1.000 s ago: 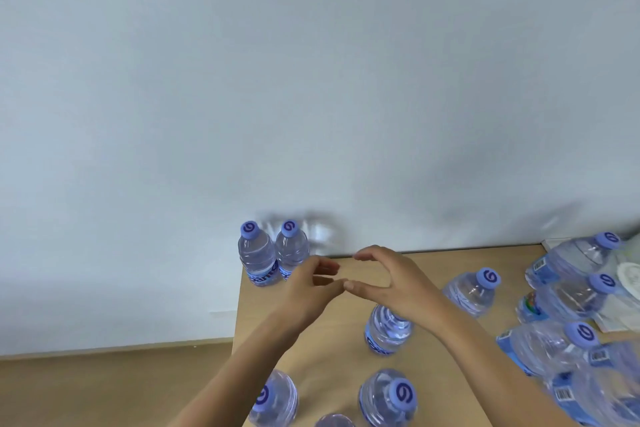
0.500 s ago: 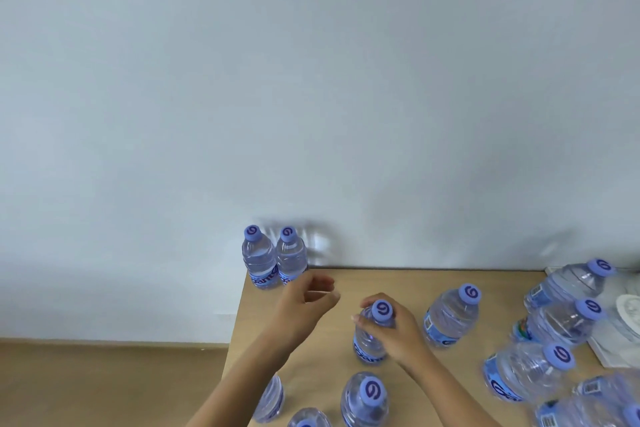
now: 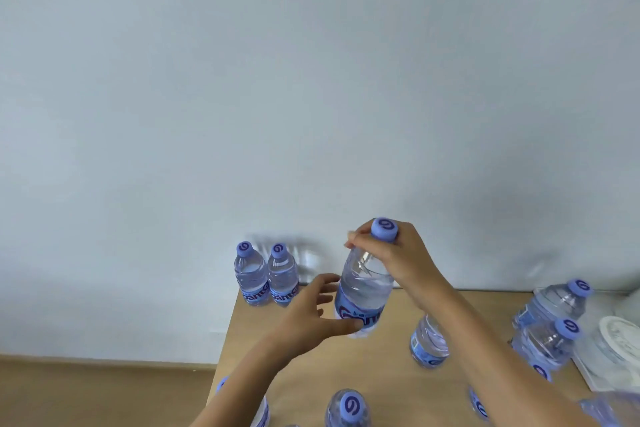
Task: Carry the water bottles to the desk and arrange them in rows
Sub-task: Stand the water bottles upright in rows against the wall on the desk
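Aloft above the counter (image 3: 388, 371), a water bottle (image 3: 363, 291) hangs from the right hand (image 3: 401, 263) pinching its neck; the left hand (image 3: 311, 315), fingers loose, steadies its base. Best landing: upright beside the corner pair (image 3: 266, 277), extending their row.

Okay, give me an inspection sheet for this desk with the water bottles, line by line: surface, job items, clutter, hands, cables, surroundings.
Surface: light wooden desk, set against the wall.
Job's things: held bottle lifted off the desk; two bottles upright side by side at the far left corner; loose bottles scattered in the middle, right and near edge.
Clutter: white papers at the right edge.
Grippers: right hand grips the held bottle's neck below the cap; left hand touches its lower body, thumb on the label.
Cables: nothing seen.
Surroundings: plain pale wall; brown floor at left.
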Tool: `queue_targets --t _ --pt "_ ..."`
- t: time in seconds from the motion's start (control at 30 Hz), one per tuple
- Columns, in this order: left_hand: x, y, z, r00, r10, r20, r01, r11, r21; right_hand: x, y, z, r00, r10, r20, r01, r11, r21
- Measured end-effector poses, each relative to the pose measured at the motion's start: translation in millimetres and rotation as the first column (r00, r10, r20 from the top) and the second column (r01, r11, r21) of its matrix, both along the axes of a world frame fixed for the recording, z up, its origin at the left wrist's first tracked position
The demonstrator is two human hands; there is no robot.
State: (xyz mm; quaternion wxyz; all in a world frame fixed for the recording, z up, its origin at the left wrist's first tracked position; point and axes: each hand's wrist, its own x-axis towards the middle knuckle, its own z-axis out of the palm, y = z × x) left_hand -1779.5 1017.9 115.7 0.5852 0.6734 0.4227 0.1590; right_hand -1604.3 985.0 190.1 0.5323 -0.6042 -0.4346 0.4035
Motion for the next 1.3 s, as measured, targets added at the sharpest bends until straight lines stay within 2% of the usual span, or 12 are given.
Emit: queue_targets --t 0.13,0.2,0.27,0.33,0.43,0.5,0.67,0.73,0.83,1.0,1.17,1.3 --pt "13.0 5.1 40.5 0.981 -0.097 0.170 0.096 0.995 0.012 1.9 6.0 62.1 0.997 0.053 -0.064 -0.047 0.995 0.090" --pt "18.5 6.2 60.1 0.950 -0.166 0.266 0.163 0.986 0.034 4.0 8.8 86.8 0.986 0.087 -0.145 -0.072 0.992 0.107" --pt "24.2 4.7 77.5 0.925 -0.176 0.337 0.167 0.984 0.055 7.0 11.4 106.5 0.957 0.129 -0.258 -0.104 0.989 0.107" --pt "30.6 3.6 87.2 0.914 -0.144 0.378 0.131 0.990 0.059 10.2 13.5 120.1 0.942 0.160 -0.294 -0.137 0.986 0.099" --pt "38.2 4.1 94.2 0.906 -0.113 0.407 0.106 0.994 0.038 15.1 16.9 129.3 0.945 0.168 -0.281 -0.146 0.984 0.097" --pt "42.1 4.1 97.6 0.897 -0.096 0.431 0.092 0.995 0.029 18.5 18.3 130.1 0.949 0.124 -0.291 -0.096 0.990 0.108" --pt "59.5 -1.0 108.7 0.879 0.040 0.476 -0.082 0.994 0.069 20.3 17.6 124.0 0.992 -0.037 -0.121 0.053 0.989 0.137" --pt "68.0 -3.3 111.9 0.879 0.073 0.471 -0.125 0.989 0.080 21.3 18.7 119.9 0.989 -0.077 -0.128 0.099 0.979 0.178" --pt "73.2 -5.1 113.2 0.889 0.063 0.454 -0.106 0.992 0.071 25.8 22.0 117.2 0.974 -0.116 -0.197 0.151 0.973 0.174" --pt "70.9 1.6 116.5 0.906 -0.020 0.423 0.006 0.999 0.033 32.7 24.8 119.1 0.978 -0.054 -0.200 0.086 0.984 0.157" --pt "65.2 9.1 117.1 0.873 -0.128 0.470 0.176 0.983 -0.060 38.6 27.7 123.4 0.945 0.125 -0.303 -0.071 0.980 0.184" --pt "63.9 9.1 113.5 0.881 -0.083 0.465 0.108 0.994 -0.028 37.6 28.1 125.6 0.931 0.207 -0.302 -0.141 0.964 0.226"
